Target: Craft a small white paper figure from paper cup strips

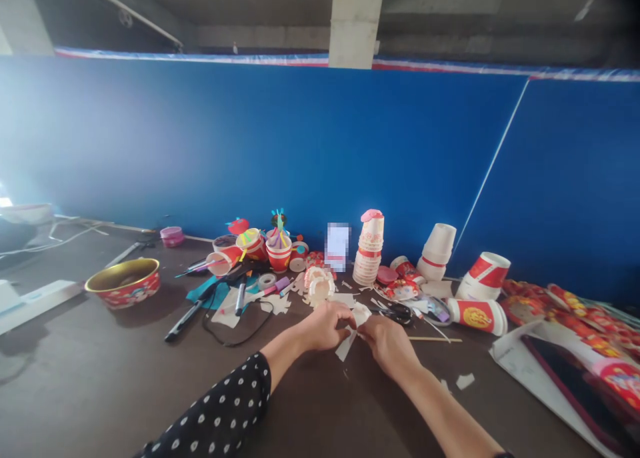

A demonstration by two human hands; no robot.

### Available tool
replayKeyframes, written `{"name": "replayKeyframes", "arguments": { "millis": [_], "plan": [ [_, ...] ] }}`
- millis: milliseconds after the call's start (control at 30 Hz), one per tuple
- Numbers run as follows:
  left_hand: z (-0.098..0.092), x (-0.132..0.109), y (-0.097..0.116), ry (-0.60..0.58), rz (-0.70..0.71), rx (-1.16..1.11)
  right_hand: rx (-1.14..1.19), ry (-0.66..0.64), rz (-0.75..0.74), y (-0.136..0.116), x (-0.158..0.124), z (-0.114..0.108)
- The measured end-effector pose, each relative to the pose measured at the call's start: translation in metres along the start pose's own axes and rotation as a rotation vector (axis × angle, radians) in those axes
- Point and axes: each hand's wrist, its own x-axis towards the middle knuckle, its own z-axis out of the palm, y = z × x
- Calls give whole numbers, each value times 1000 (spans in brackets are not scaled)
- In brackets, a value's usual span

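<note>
My left hand point(325, 327) and my right hand point(390, 346) meet above the dark tabletop point(100, 378), both pinching a piece of white paper point(361, 315). A white paper strip point(345, 346) hangs below my fingers, and it seems part of that piece. Black-handled scissors point(399, 315) lie just beyond my right hand. Beyond my left hand sits a cut white paper cup point(320, 286) among paper scraps point(277, 304). My left sleeve point(215, 405) is dark with white dots.
A stack of paper cups point(369, 251) and white cups point(437, 251) stand along the blue partition wall point(250, 145). A red-and-gold bowl point(123, 283), markers point(185, 320), and a red cup holding coloured straws point(279, 253) lie left. Red printed paper point(575, 318) lies right.
</note>
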Motion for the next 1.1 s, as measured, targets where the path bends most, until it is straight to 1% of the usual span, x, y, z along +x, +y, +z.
{"name": "replayKeyframes", "arguments": {
  "millis": [67, 100, 200, 433, 567, 667, 733, 767, 800, 867, 900, 933, 967, 1067, 1100],
  "plan": [
    [-4, 0, -2, -95, 115, 12, -13, -1, -26, 1, 0, 0],
    [-5, 0, -3, -149, 140, 19, -17, 2, -41, 1, 0, 0],
    [-5, -1, -7, -254, 145, 42, -4, 14, -66, 3, 0, 0],
    [5, -4, -10, -300, 139, 56, -3, 22, -73, 3, 1, 2],
    [1, -4, -10, -330, 191, 0, -2, 10, -68, 1, 0, 0],
    [-2, -3, -11, -343, 204, -42, 39, 22, -64, 2, -2, -1],
    [-3, -3, -12, -337, 206, -55, 108, 76, -77, 6, -3, -1],
    [-2, -4, -12, -333, 208, -64, 153, 124, -88, 9, -4, -2],
    [-2, -4, -11, -327, 209, -74, 193, 194, -79, 14, -4, -3],
    [-1, -4, -11, -307, 211, -87, 218, 353, -14, 26, -7, -8],
    [-1, -4, -11, -298, 213, -83, 217, 392, 15, 32, -9, -12],
    [0, -4, -11, -293, 216, -70, 208, 382, 42, 38, -11, -15],
    [0, -4, -10, -289, 221, -49, 194, 324, 66, 44, -13, -19],
    [4, -4, -10, -262, 243, 21, 147, 88, 133, 55, -21, -28],
    [5, -4, -10, -242, 252, 41, 134, 32, 139, 56, -22, -29]
  ]
}}
